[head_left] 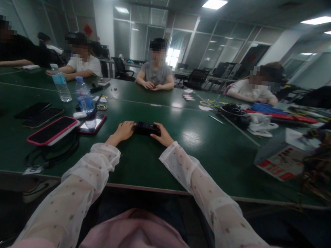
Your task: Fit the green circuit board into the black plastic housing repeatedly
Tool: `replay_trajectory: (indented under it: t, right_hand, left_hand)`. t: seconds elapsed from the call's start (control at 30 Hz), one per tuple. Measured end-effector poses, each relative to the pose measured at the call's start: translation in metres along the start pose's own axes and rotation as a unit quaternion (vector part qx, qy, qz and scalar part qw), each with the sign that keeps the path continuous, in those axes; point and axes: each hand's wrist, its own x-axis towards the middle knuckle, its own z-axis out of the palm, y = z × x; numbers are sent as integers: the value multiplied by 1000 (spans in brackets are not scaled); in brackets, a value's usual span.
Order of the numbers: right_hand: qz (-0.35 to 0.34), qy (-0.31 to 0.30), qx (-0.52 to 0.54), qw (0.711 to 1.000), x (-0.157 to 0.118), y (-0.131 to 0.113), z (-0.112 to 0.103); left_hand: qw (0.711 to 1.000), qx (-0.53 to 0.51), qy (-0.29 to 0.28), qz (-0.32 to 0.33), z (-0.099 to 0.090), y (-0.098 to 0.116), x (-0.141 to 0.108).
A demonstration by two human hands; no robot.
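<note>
A small black box-shaped device is on or just above the green table in front of me; its exact kind is unclear. My left hand is closed at the device's left end. At the opposite end, my right hand grips it between the thumb and the fingers, which are partly hidden behind it. To the left of my left hand lies a red-cased phone with a lit screen, and beside that a pink-rimmed phone.
Two water bottles stand at the left, near dark phones and a black cord. A white-and-red box with tangled wires is at the right, before a white plastic bag. Several people sit around the table.
</note>
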Motion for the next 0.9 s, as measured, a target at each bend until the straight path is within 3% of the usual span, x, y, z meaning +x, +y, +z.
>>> replay_trajectory:
  t: [0.9]
  right_hand:
    - [18, -1, 49, 999, -1, -7, -4]
  left_hand:
    - [1000, -6, -3, -1, 1, 0, 0]
